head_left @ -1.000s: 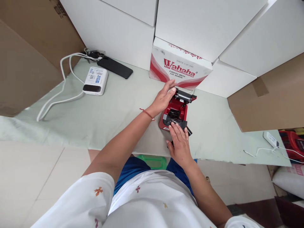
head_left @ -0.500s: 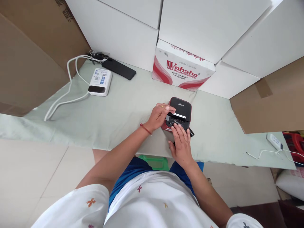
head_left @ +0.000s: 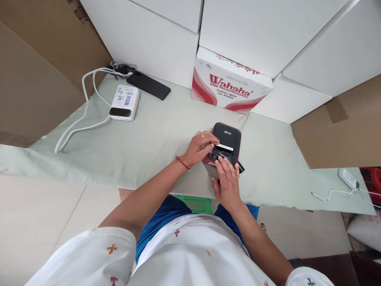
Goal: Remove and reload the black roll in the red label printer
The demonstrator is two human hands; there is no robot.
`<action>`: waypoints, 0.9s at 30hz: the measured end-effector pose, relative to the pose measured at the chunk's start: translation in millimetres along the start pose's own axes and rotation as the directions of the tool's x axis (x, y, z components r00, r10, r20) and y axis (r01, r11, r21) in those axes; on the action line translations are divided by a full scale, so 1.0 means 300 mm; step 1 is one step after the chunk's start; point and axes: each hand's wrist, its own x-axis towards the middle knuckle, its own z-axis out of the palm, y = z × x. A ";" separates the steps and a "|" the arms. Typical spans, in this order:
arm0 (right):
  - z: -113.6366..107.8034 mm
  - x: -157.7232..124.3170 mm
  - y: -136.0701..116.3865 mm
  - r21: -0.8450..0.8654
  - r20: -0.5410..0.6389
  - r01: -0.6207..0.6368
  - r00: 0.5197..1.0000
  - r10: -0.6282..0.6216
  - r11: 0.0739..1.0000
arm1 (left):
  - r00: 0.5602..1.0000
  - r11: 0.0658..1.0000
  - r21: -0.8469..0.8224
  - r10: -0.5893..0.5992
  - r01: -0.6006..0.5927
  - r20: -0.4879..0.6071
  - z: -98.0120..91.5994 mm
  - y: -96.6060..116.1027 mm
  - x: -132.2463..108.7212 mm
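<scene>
A small red printer with a black lid sits on the pale green table cover, in front of me. The lid is down and a white paper strip shows at its front slot. My left hand is curled against the printer's left front corner, fingers bent and pressing on it. The fingers of my right hand lie flat on the front panel of the printer, stretched out and holding nothing.
A red-and-white Wahaha carton stands just behind the printer among white boxes. At the left lie a white power bank with a white cable and a black phone. Brown cardboard stands at both sides. A white adapter lies far right.
The printer's lid, open a second ago, is now down. My left hand came from the lid's back edge to the printer's left front corner. My right hand stayed on the front.
</scene>
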 end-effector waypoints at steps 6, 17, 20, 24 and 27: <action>0.014 0.001 -0.003 -0.014 -0.034 -0.002 0.999 0.002 1.000 | 0.989 0.917 -0.371 -0.131 0.148 0.072 -0.003 -0.054 -0.033; 0.025 -0.001 -0.002 -0.019 -0.053 -0.006 0.999 0.005 1.000 | 0.948 0.838 -0.443 -0.287 0.319 0.141 0.038 -0.145 -0.050; 0.023 0.000 -0.002 -0.014 -0.047 -0.013 0.999 0.013 1.000 | 0.948 0.820 -0.476 -0.297 0.316 0.118 0.060 -0.156 -0.067; 0.008 0.006 -0.002 0.006 -0.042 -0.014 0.999 0.015 1.000 | 0.953 0.797 -0.527 -0.281 0.296 0.111 0.081 -0.176 -0.068; -0.019 0.015 -0.003 0.032 -0.035 -0.035 0.999 0.036 0.999 | 0.961 0.789 -0.553 -0.257 0.269 0.101 0.087 -0.189 -0.065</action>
